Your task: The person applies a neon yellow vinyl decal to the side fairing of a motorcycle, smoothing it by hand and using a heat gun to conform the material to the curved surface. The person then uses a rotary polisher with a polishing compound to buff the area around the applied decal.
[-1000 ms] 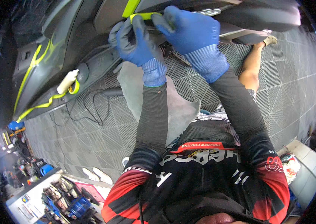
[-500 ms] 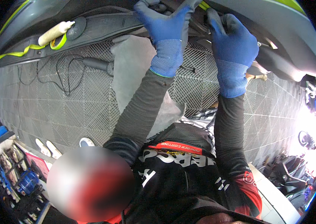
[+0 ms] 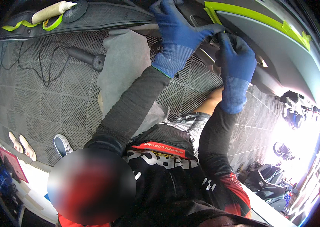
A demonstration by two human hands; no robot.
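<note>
Both my hands wear blue knit gloves with dark palms and fingertips, and they work against a grey vehicle panel [image 3: 281,51]. Yellow-green masking tape [image 3: 252,12] runs along the panel's upper edge, and a short strip drops toward my hands. My left hand [image 3: 177,36] is spread wide, its fingers on the dark trim at the top and its thumb stretched right to the fingertips of the other hand. My right hand [image 3: 237,58] is closed, fingers curled together by the lower end of the strip. What lies in that pinch is hidden.
On the dark ledge [image 3: 118,17] at the far left lie a cream squeeze bottle [image 3: 52,11], a round dark pad [image 3: 75,11] and loose tape [image 3: 18,25]. A corded black tool [image 3: 86,58] rests on the grated floor [image 3: 76,98]. Grey cloth [image 3: 124,60] hangs beside my left arm.
The view has shifted, bringing more of the taped panel in. My left thumb has swung from pointing up to pointing right, and now meets my right hand's fingertips.
</note>
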